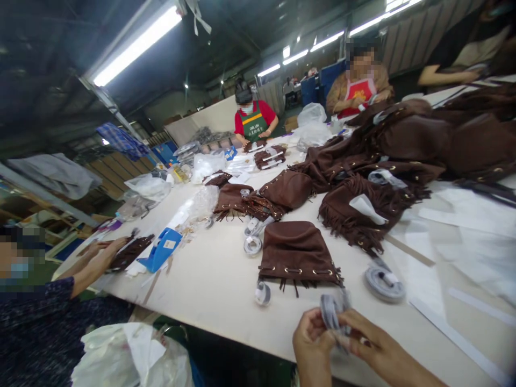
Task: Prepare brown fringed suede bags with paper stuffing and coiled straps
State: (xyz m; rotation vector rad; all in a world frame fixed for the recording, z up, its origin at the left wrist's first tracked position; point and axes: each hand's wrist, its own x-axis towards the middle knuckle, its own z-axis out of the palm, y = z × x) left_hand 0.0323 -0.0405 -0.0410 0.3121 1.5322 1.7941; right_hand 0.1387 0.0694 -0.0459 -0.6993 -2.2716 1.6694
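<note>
Just past the table's near edge, my left hand [314,341] and my right hand [373,341] are closed around one coiled grey strap [329,312]. The coil looks wrapped, and its far side is blurred. A brown fringed bag [296,250] with metal eyelets lies flat just beyond my hands, eyelet edge toward me. Beside its near left corner stands a small wrapped coil [263,294]. A larger grey coil [384,282] lies to the right of my hands. More small coils [252,244] rest at the bag's far left corner.
Brown fringed bags [355,209] are heaped on the right of the white table [209,285]. A blue tape dispenser [161,250] stands on the left, near a co-worker's hands [107,250]. Other people work across the table. A plastic bag [133,357] hangs below the near edge.
</note>
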